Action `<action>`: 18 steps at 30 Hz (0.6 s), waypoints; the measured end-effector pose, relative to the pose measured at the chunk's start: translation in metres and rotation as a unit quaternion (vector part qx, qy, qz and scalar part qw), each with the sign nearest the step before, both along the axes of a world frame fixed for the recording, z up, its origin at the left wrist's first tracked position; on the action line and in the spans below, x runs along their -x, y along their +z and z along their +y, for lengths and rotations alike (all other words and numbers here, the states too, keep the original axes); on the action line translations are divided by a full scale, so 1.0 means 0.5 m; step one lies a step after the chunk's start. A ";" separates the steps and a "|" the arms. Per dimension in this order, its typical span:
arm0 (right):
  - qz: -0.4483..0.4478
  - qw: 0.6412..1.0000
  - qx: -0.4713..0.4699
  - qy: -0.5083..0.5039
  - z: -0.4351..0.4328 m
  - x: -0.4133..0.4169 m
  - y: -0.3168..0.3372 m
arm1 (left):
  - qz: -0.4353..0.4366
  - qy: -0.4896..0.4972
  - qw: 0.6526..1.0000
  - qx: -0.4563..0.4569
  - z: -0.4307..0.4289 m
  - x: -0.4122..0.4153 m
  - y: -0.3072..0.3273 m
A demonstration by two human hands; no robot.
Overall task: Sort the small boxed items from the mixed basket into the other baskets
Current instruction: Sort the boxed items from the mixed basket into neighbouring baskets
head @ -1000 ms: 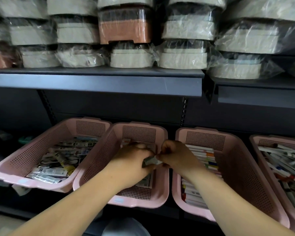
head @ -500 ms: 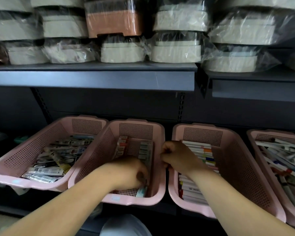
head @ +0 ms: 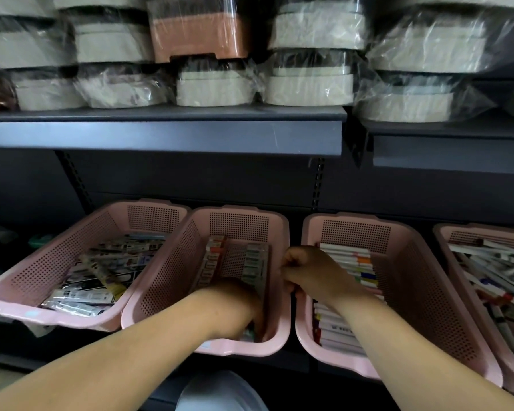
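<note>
Looking down at dark metal shelving (head: 161,134). The upper shelf is stacked with plastic-wrapped beige containers (head: 309,87) and one salmon-coloured one (head: 199,34).

Below sit four pink perforated baskets, side by side:
- far-left basket (head: 18,307): long packets in a jumble.
- second basket (head: 238,229): small boxed items in two rows, a left row (head: 211,262) and a right row (head: 254,262).
- third basket (head: 356,232): white boxes with coloured ends, stacked flat.
- far-right basket (head: 457,232): loose markers, jumbled.

Left hand (head: 235,310) is down inside the second basket at its near right corner, back of the hand up and fingers hidden. A greenish small box (head: 248,335) shows just beneath the fingertips, at the near end of the right row. Cannot tell whether the fingers grip it.

Right hand (head: 312,274) is curled into a fist above the adjoining rims of the second and third baskets. Nothing shows in it.
</note>
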State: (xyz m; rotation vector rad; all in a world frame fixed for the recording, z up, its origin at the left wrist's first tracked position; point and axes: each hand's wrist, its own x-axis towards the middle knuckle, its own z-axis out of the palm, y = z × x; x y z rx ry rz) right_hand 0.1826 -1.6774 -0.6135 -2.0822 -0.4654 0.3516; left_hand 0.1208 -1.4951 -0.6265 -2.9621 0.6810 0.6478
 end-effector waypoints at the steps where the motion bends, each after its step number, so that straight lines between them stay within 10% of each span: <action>1: 0.001 1.000 -0.002 0.000 0.000 0.001 0.000 | -0.020 -0.013 1.000 -0.002 0.003 0.001 0.001; 18: 0.016 1.000 -0.020 -0.002 -0.002 0.012 0.006 | -0.094 0.006 0.994 -0.052 0.035 -0.008 -0.024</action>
